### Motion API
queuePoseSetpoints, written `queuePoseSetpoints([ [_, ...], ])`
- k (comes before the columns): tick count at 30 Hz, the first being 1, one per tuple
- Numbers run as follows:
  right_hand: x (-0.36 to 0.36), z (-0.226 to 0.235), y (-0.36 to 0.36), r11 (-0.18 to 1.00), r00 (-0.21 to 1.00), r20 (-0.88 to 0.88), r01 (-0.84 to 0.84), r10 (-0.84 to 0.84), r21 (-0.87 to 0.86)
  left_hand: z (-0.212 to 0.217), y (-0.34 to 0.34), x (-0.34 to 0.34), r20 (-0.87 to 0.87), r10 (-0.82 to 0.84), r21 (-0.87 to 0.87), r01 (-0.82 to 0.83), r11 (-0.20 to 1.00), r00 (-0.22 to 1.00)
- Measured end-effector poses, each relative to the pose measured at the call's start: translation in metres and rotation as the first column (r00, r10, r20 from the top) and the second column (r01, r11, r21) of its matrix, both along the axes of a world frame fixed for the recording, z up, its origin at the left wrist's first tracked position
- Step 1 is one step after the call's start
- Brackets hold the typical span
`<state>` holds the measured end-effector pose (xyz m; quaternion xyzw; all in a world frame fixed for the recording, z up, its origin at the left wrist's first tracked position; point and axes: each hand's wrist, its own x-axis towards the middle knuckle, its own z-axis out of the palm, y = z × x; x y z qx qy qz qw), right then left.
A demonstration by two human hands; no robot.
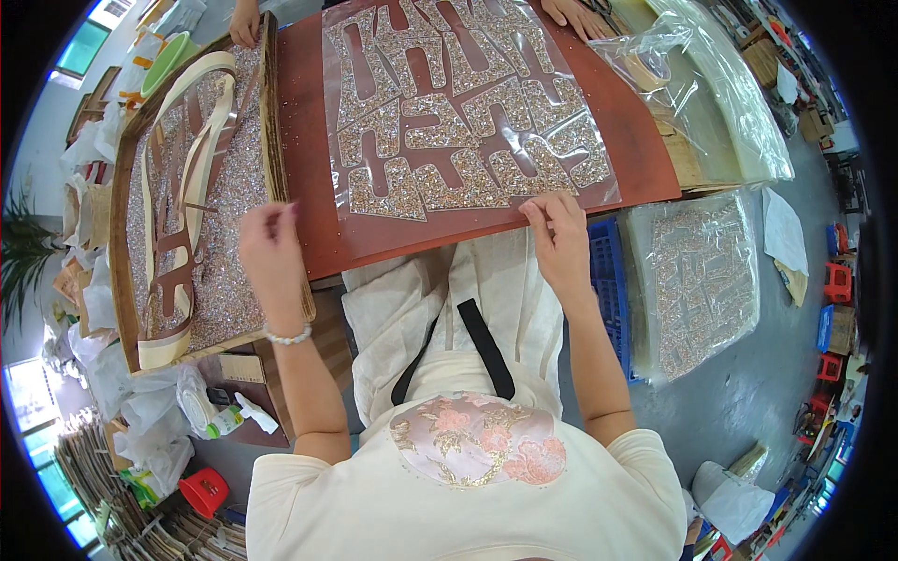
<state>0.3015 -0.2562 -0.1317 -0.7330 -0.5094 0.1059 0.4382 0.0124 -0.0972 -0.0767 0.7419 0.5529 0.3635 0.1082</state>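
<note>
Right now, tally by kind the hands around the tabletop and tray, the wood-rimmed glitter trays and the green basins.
Own hands, left hand and right hand: 2
Co-worker hands, far-left hand and far-right hand: 2
Wood-rimmed glitter tray: 1
Green basin: 1
Total: 6

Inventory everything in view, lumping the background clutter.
Flat table: one, red-brown, centre
Glittery slotted flat pieces: many, gold-silver, on table
Long wood-rimmed tray: one, brown, left
Thin looped strips: several, cream, in tray
Plastic lattice crate: one, blue, near table's right end
Plastic-wrapped glittery stack: one, silver-pink, right of crate
Bunched plastic film: uncounted, clear, upper right
Round plastic basin: one, green, upper left
Background clutter: uncounted, mixed colours, side edges
Other hands: two, bare, far side
Left hand: one, bare, near tray
Right hand: one, bare, table's near edge
</note>
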Motion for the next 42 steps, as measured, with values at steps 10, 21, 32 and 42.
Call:
queuePoseSetpoints([
  [10, -0.001, -0.009, -0.015, 0.988, 0.998, -0.021, 0.069, -0.066, 0.135, -0.072, -0.044, 0.133, 0.169, -0.588, -0.081, 0.605, 0.792, 0.791],
  [21, 0.0, -0.012, -0.008, 0.971, 0.994, -0.098, 0.077, -0.055, 0.227, -0.073, -0.046, 0.138, 0.175, -0.576, 0.068, 0.574, 0.816, 0.798],
  [32, -0.009, -0.007, 0.005, 0.968, 0.989, -0.144, 0.063, -0.028, 0.242, -0.073, -0.046, 0.129, 0.104, -0.57, 0.117, 0.559, 0.821, 0.815],
  [42, -0.023, -0.006, 0.018, 0.977, 0.977, -0.212, 0.035, 0.011, 0.211, -0.075, -0.043, 0.117, 0.217, -0.485, 0.042, 0.488, 0.872, 0.847],
])
